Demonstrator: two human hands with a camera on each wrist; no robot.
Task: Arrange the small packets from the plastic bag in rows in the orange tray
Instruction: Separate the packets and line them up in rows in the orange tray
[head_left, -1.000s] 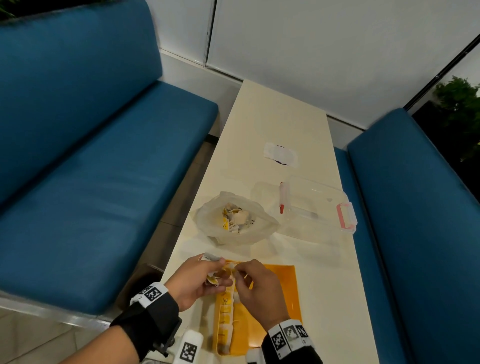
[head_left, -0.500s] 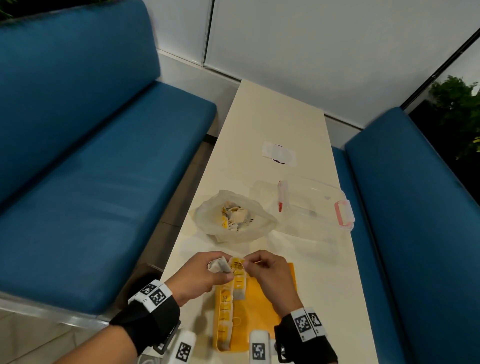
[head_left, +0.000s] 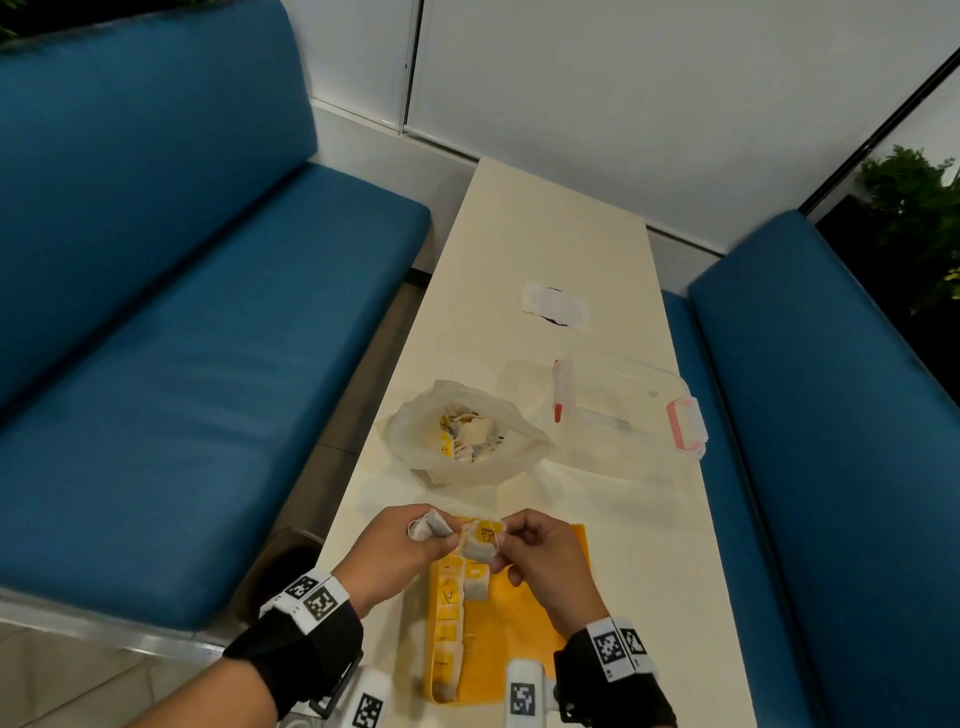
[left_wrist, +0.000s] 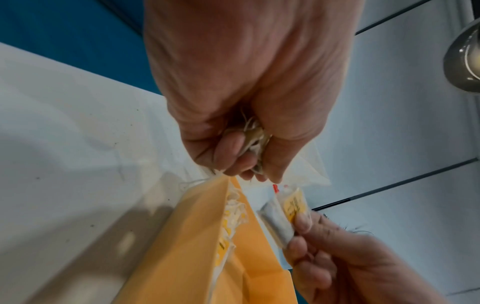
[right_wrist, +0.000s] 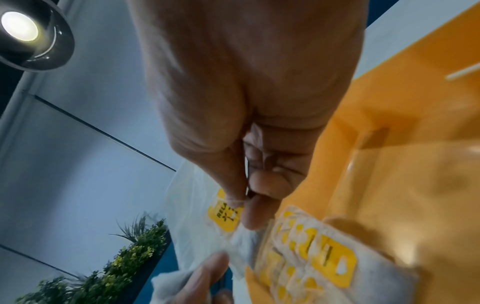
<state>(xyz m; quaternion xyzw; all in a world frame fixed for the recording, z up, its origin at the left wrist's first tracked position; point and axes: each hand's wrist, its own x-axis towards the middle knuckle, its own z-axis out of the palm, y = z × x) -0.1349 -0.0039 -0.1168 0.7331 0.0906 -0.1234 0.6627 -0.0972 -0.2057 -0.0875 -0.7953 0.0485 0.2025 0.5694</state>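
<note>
A: We see a small white packet with a yellow label (head_left: 482, 540) pinched in the right hand (head_left: 540, 564), above the far end of the flat orange tray (head_left: 530, 613).

B: We see the left hand (head_left: 387, 553) curled round a few more white packets (head_left: 428, 526). A row of packets (head_left: 448, 623) lines the tray's left edge.

A: Farther along the cream table (head_left: 550, 228) we see the translucent plastic bag (head_left: 467, 434), and right of it a clear lidded box (head_left: 618, 410).

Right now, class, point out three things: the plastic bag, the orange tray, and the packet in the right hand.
plastic bag (head_left: 415, 441), head view, on its left wall.
orange tray (head_left: 524, 613), head view, on its bare floor.
packet (head_left: 485, 531), head view, on its yellow label.
right hand (head_left: 545, 561), head view, on its back.
</note>
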